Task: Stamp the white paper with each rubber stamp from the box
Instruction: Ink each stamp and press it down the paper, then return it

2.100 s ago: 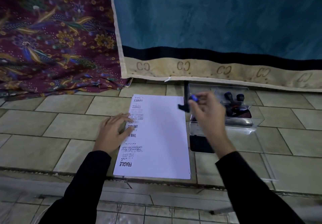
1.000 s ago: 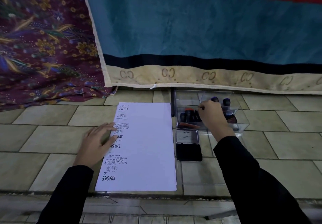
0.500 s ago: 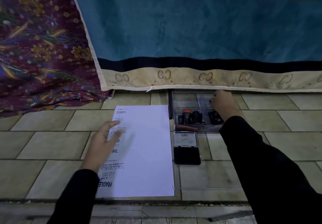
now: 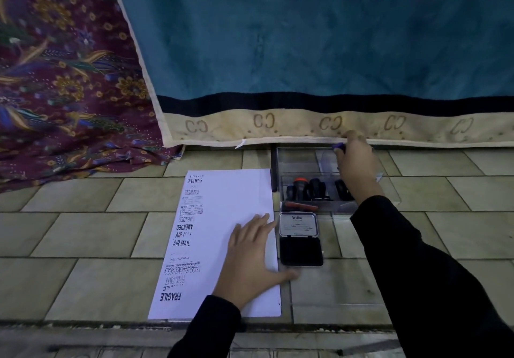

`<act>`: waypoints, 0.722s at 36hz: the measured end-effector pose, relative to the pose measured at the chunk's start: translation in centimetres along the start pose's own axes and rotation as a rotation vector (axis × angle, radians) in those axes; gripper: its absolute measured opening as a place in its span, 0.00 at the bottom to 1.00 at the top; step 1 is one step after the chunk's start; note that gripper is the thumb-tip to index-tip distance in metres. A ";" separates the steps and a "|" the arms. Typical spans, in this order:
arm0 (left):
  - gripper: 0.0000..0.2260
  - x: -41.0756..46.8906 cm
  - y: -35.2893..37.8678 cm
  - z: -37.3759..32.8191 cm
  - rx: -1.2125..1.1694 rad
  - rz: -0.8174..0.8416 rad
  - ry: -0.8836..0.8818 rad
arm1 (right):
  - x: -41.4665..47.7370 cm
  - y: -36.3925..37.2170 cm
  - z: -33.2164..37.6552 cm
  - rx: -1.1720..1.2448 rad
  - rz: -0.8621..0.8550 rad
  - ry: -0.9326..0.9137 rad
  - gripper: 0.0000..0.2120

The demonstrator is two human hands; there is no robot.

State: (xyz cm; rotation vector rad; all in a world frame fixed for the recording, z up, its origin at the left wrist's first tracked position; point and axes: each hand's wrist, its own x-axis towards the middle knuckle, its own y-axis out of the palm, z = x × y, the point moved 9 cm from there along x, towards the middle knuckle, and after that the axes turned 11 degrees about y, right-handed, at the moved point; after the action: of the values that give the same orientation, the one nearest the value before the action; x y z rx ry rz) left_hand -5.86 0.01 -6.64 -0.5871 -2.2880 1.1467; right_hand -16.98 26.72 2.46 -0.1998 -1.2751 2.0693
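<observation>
The white paper [image 4: 236,204] lies on the tiled floor, with several black stamp prints down its left side. My left hand [image 4: 250,257] rests flat on its lower right part, fingers spread. To the right stands a clear plastic box [image 4: 300,160] holding several dark stamps [image 4: 315,188], one with an orange top [image 4: 300,181]. My right hand [image 4: 354,160] is over the box's far right part, fingers closed on a purple-handled stamp [image 4: 339,146]. An open ink pad [image 4: 301,249] sits just in front of the box.
A blue, black and cream cloth [image 4: 319,60] hangs right behind the box. Patterned maroon fabric [image 4: 61,79] lies at the far left. A clear lid [image 4: 333,282] lies on the floor near the ink pad. A step edge [image 4: 111,325] runs below the paper.
My left hand has shifted from the paper's left edge to its lower right part. My right hand put one stamp down in the box, reached to the back, and now grips a purple-handled stamp.
</observation>
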 end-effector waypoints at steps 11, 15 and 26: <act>0.35 -0.3 0.2 0.1 0.064 -0.077 0.022 | -11.4 -3.0 1.8 0.562 0.103 -0.104 0.12; 0.35 -0.3 0.1 0.0 0.068 -0.090 0.029 | -15.7 -2.7 1.2 0.627 0.182 -0.162 0.14; 0.35 -0.3 0.1 0.1 0.069 -0.090 0.031 | -19.9 -2.2 -0.3 0.553 0.262 -0.299 0.16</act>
State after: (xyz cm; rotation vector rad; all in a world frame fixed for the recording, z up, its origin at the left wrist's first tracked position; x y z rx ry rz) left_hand -5.69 -0.16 -6.85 -0.4678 -2.2162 1.1601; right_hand -0.85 15.13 -0.11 0.2118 -0.8164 2.6681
